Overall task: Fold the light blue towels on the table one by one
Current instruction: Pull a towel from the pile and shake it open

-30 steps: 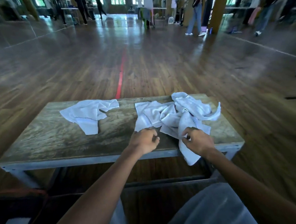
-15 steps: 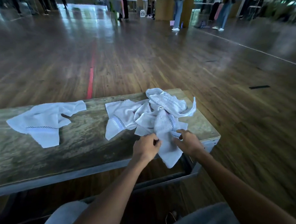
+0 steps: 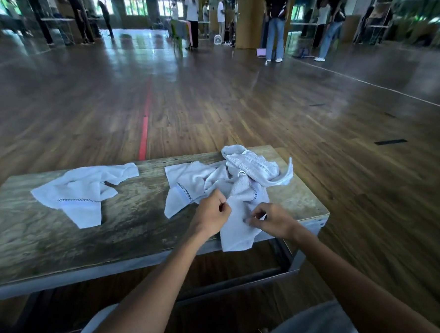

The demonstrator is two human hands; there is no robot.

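1. The left hand point(image 3: 211, 214) pinches an edge of the near towel point(image 3: 237, 232) with curled fingers. The right hand point(image 3: 275, 221) pinches the same cloth just beside it. With both grips so close together, a lift from here likely raises a bunched strip rather than a spread edge.
2. The near towel lies at the front right of the tabletop point(image 3: 140, 222), its lower part hanging over the near edge. A loosened pinch would probably let it slide to the floor point(image 3: 340, 133).
3. Its upper part runs into the crumpled pile point(image 3: 252, 169) behind it. How many towels are tangled there cannot be told, so a pull may drag the pile along or off the right end.
4. The separate towel point(image 3: 81, 192) lies unfolded, well apart on the left, and seems unlikely to be disturbed.
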